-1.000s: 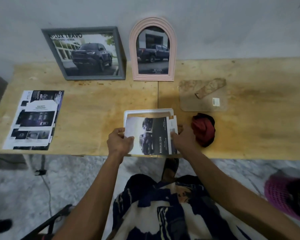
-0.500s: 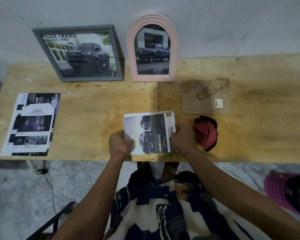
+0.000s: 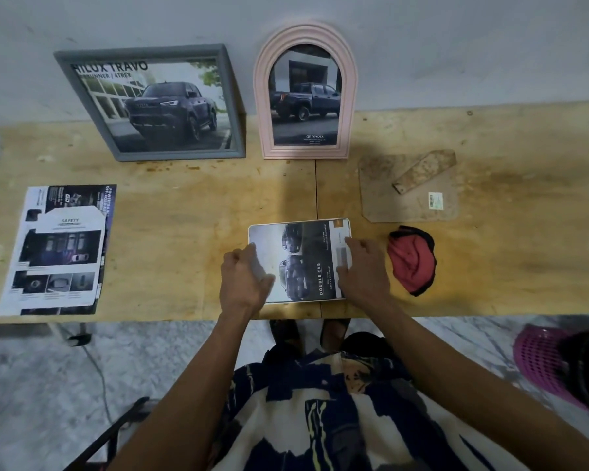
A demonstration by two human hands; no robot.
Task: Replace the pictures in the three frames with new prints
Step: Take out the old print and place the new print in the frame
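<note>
Left hand [image 3: 244,283] and right hand [image 3: 363,271] lie flat, forearms extended

Left hand [image 3: 242,283] covers the white frame's [image 3: 300,261] left edge; right hand [image 3: 363,270] covers its right edge and part of the print. Small text beside "DOUBLE CAB" unreadable. Pink basket [image 3: 551,365], far right of the grip, cut by picture edge.

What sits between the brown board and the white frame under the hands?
In the head view, only bare table separates the brown board from the white frame; the red cloth lies to the side.
</note>
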